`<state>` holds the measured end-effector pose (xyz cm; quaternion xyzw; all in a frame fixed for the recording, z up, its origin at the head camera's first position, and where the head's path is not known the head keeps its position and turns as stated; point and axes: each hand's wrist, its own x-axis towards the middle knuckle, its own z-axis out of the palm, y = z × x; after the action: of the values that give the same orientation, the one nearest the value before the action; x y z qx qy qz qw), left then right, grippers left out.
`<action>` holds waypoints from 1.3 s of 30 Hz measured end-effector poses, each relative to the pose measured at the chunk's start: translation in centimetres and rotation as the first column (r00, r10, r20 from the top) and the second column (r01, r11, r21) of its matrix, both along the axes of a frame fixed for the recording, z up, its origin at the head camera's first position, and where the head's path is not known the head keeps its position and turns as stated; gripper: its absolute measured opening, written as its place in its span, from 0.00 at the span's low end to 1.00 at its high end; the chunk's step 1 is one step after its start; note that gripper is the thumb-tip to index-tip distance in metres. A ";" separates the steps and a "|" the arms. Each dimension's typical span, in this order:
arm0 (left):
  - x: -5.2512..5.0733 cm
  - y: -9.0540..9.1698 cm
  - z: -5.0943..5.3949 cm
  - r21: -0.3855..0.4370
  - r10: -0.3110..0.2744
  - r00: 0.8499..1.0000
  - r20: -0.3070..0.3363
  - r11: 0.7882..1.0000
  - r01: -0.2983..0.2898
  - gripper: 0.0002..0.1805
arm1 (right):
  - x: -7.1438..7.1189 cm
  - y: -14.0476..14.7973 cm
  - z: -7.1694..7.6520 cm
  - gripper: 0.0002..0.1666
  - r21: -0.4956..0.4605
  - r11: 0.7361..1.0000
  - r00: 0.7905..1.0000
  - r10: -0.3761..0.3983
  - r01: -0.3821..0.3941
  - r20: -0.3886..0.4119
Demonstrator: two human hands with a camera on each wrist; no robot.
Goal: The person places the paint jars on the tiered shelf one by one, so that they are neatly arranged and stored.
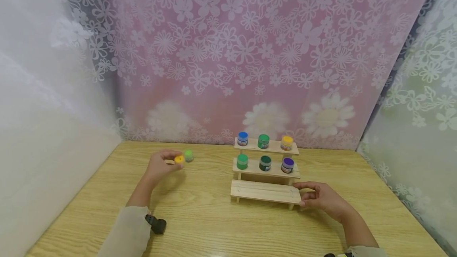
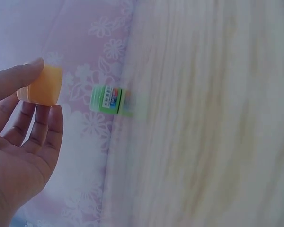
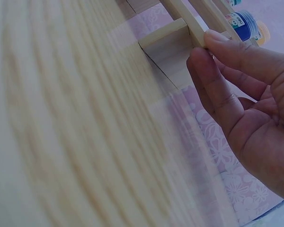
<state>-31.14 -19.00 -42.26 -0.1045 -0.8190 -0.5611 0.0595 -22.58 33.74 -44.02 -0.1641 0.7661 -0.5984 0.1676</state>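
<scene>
My left hand (image 1: pixel 159 166) pinches a small orange-yellow paint jar (image 2: pixel 46 86) between thumb and fingertips, off the table. Just beyond it, a light green paint jar (image 1: pixel 189 156) stands on the tabletop. With thumb and fingers, my right hand (image 1: pixel 321 199) grips the right end of the lowest step of a three-tier wooden stand (image 1: pixel 264 191). The top tier carries a blue jar (image 1: pixel 242 139), a green jar (image 1: pixel 263 141) and a yellow jar (image 1: pixel 287 143). On the middle tier are another green jar (image 1: pixel 242 162), a dark green jar (image 1: pixel 265 163) and a purple jar (image 1: pixel 287 165).
The wood-grain table (image 1: pixel 200 217) reaches back to a pink flowered curtain (image 1: pixel 228 70). Pale cloth hangs at the left, and a flowered curtain (image 1: pixel 425 130) at the right. A dark wrist device (image 1: pixel 156 224) sits at the left sleeve.
</scene>
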 end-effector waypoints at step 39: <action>4.3 8.7 3.6 0.044 -0.270 0.957 -0.109 0.960 0.276 0.22 | 0.0 0.0 0.2 0.38 0.031 0.999 1.000 -0.016 0.016 0.002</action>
<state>-26.80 -10.34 -38.70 -0.2433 -0.7756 -0.5819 0.0259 -22.54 33.75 -43.77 -0.1546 0.7764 -0.5880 0.1661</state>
